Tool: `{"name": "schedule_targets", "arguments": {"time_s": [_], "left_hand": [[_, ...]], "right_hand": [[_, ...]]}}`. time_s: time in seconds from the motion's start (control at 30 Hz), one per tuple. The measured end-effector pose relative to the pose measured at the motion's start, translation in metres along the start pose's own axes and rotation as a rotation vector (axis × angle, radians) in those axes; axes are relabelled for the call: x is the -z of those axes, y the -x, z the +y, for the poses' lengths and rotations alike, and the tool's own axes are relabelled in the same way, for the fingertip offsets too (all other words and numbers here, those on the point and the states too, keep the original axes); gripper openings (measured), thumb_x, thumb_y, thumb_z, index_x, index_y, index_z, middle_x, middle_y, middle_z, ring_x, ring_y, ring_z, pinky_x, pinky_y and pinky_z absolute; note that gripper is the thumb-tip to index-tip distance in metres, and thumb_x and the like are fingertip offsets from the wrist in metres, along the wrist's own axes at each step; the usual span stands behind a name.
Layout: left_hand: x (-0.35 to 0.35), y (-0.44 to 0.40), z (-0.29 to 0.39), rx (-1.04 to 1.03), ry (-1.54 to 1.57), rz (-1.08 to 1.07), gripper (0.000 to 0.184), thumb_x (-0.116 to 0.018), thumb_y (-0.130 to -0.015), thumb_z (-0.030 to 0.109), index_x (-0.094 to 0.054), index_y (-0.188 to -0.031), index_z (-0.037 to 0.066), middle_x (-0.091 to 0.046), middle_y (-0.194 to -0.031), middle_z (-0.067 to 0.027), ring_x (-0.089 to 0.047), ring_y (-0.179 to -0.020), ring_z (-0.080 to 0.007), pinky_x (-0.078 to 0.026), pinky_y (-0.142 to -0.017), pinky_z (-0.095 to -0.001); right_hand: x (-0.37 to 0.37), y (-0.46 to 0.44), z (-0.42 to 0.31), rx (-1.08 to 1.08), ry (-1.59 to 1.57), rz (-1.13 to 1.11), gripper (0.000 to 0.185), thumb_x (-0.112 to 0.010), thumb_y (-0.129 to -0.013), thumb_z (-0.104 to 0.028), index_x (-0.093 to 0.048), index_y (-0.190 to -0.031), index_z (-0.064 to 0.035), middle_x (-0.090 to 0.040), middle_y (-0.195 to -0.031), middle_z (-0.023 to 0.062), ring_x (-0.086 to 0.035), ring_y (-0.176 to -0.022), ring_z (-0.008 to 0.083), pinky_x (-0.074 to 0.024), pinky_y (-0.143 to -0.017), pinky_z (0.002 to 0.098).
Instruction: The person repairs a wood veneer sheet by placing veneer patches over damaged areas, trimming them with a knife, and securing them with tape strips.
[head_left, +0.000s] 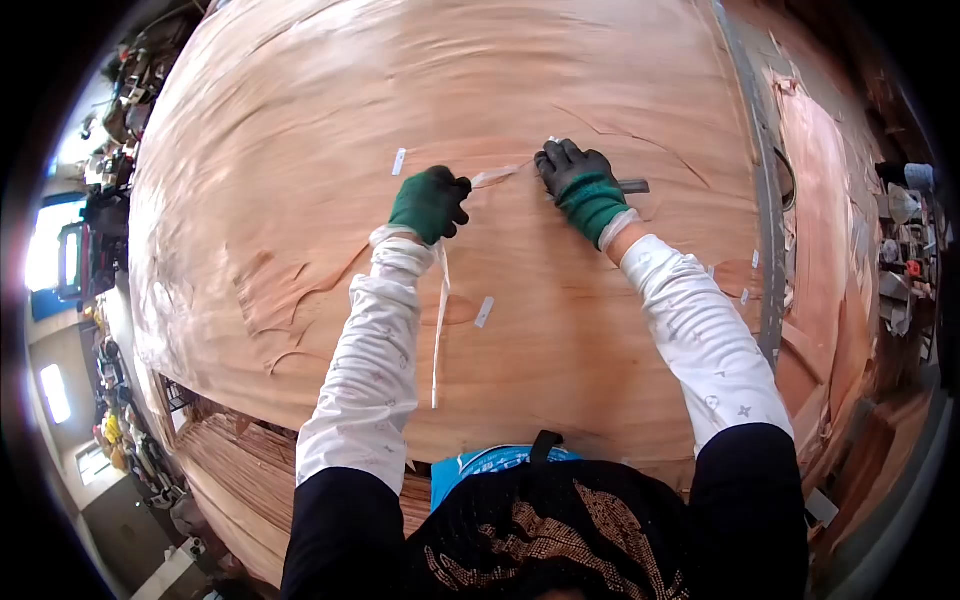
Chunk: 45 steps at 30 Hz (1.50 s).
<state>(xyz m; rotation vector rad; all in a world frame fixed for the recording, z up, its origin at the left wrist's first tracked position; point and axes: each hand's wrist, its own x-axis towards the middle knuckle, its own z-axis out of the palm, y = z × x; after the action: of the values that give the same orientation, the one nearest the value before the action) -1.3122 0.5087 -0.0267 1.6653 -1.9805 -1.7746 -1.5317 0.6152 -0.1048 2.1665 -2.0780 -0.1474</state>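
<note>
A large sheet of reddish-brown wood veneer spreads beneath both hands. My left hand, in a green glove with black fingers, is closed around a strip of white tape. One end of the tape trails down toward my body. A short translucent stretch runs from the left fingers to the right ones. My right hand, in a matching glove, presses on the veneer with bent fingers. From under it sticks out a dark flat bar-like tool, its other end hidden by the palm.
Small white tape pieces are stuck on the veneer, beside cracks and a torn patch at left. A grey strip borders the right side, with more veneer beyond. Stacked sheets lie at lower left.
</note>
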Motion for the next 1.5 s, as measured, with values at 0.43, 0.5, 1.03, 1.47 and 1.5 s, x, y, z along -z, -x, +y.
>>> {"name": "schedule_targets", "arguments": {"time_s": [0.43,0.5,1.03,1.47,1.5], "left_hand": [[-0.014,0.028,-0.065,0.136,0.522,0.115,0.039,-0.06,-0.097,0.029,-0.058,-0.126,0.003,-0.067,-0.085,-0.0118,-0.066,-0.063,-0.0161,-0.055,-0.049,-0.0264],[-0.012,0.033,-0.065,0.074,0.503,0.089,0.041,-0.06,-0.096,0.029,-0.057,-0.126,0.001,-0.068,-0.086,-0.0119,-0.066,-0.069,-0.0158,-0.053,-0.049,-0.026],[0.064,0.086,-0.019,-0.213,0.144,-0.079,0.028,-0.054,-0.095,0.021,-0.061,-0.112,0.0,-0.068,-0.081,-0.0132,-0.057,-0.049,-0.0145,-0.044,-0.043,-0.024],[0.041,0.276,0.002,-0.36,0.369,0.119,0.034,-0.053,-0.099,0.015,-0.056,-0.128,-0.001,-0.07,-0.079,-0.0128,-0.058,-0.052,-0.0132,-0.044,-0.043,-0.0227],[0.037,0.295,0.009,-0.407,0.398,0.127,0.034,-0.054,-0.098,0.014,-0.056,-0.128,-0.002,-0.07,-0.079,-0.0133,-0.058,-0.052,-0.0131,-0.044,-0.043,-0.0228]], "right_hand": [[0.047,-0.021,-0.071,0.1,-0.29,-0.004,0.054,-0.059,-0.091,-0.024,-0.043,-0.142,-0.0153,-0.046,-0.146,0.0056,-0.048,-0.13,0.0227,-0.0476,-0.095,0.0421],[0.048,-0.023,-0.079,0.162,-0.229,-0.128,0.052,-0.059,-0.091,-0.027,-0.047,-0.14,-0.0155,-0.049,-0.142,0.0076,-0.05,-0.129,0.023,-0.0484,-0.094,0.0422],[0.044,-0.01,-0.1,0.022,-0.266,-0.039,0.03,-0.056,-0.089,-0.021,-0.065,-0.116,-0.0144,-0.059,-0.128,0.0093,-0.055,-0.116,0.027,-0.0442,-0.09,0.0463],[0.083,0.367,0.006,-0.814,-1.433,-0.106,0.058,-0.052,-0.086,0.009,-0.048,-0.141,-0.0126,-0.063,-0.115,0.0124,-0.065,-0.091,0.0186,-0.0538,-0.073,0.0295],[0.096,0.382,-0.002,-0.926,-1.584,-0.203,0.06,-0.053,-0.086,0.008,-0.047,-0.142,-0.014,-0.063,-0.115,0.0112,-0.065,-0.086,0.0183,-0.053,-0.068,0.0293]]}}
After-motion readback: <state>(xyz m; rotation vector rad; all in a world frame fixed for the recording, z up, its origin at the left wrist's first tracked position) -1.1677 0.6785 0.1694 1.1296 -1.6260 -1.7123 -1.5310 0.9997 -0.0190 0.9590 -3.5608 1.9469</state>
